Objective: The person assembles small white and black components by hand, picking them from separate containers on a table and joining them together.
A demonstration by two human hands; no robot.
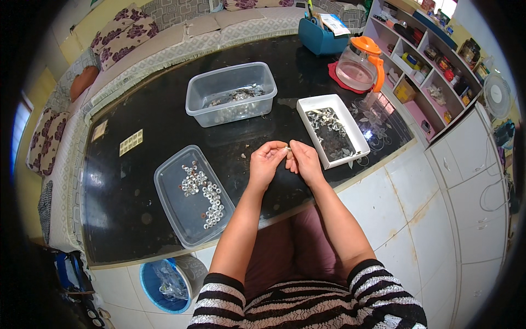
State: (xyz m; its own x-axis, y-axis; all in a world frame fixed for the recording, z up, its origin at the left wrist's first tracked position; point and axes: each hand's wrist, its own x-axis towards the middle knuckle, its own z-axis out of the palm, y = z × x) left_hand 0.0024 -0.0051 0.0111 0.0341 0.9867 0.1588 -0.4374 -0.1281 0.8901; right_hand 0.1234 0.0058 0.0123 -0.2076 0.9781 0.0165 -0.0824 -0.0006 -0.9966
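Silvery small part (287,148) pinched between closed fingers of left hand (267,162) and right hand (303,160), above black table (164,118)

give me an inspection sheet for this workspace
surface: black glossy table, specks and reflections on it
job's things: a tiny pale piece pinched between both hands; clear lid with rows of small silvery rings; white tray of dark metal bits; clear tub with more bits
clutter: orange-lidded glass jug, teal caddy, tan tile strips
grippers: left hand and right hand meet fingertip to fingertip above the table edge
cables: loose wire hanging on the white cabinet
surroundings: patterned sofa, stocked shelf, blue bin on the tiled floor
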